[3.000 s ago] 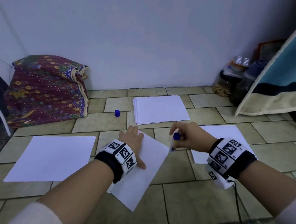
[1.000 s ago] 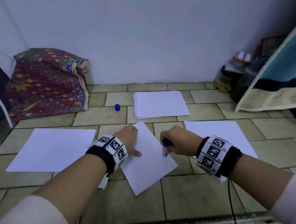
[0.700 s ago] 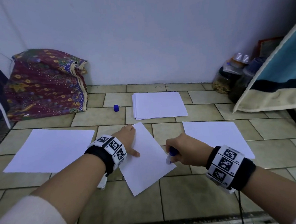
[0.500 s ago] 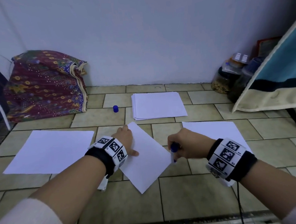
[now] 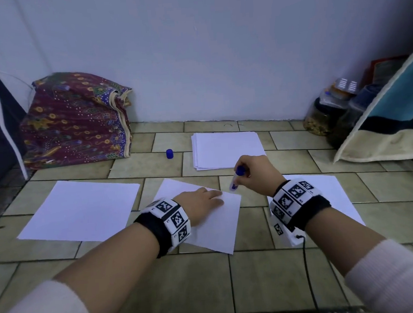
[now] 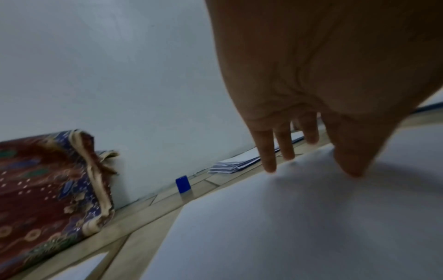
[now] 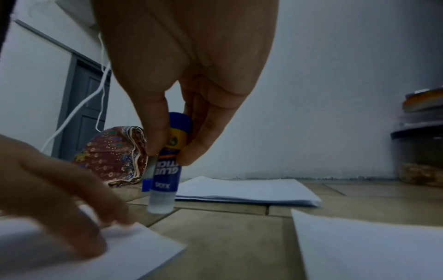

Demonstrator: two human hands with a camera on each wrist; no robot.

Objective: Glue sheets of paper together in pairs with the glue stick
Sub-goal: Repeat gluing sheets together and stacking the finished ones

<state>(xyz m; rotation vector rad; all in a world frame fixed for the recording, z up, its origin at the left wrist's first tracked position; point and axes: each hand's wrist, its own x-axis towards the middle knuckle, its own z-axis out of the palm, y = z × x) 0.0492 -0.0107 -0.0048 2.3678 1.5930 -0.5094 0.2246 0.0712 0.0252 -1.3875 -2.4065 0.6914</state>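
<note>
**Glue stick lifted just off the centre sheet's far right corner**

Right hand: thumb and fingers pinched round glue stick, uncapped end down, blue base up, tilted slightly. Tip held just above bare floor tile in the right wrist view, just beyond the corner of the centre sheet; not touching paper.

Left hand: fingers straight and spread, pressed flat on the centre sheet near its far right corner. Fingertips down on the paper in the left wrist view. Nothing gripped.

Centre sheet: lying skewed on the tiles, partly hidden under left wrist. Whether a second sheet lies under it: cannot tell.

Other paper:
- single sheet flat on the left, well apart from the centre one
- single sheet on the right, partly covered by right wrist
- paper stack further back near the wall, edges slightly fanned

Blue cap upright on a tile, just left of the stack, well apart from both hands.

Background: patterned fabric bundle against the wall at left; jars in the right corner; blue and cream cloth at right edge. Marker bands on both wrists, cable hanging off the right one.
</note>
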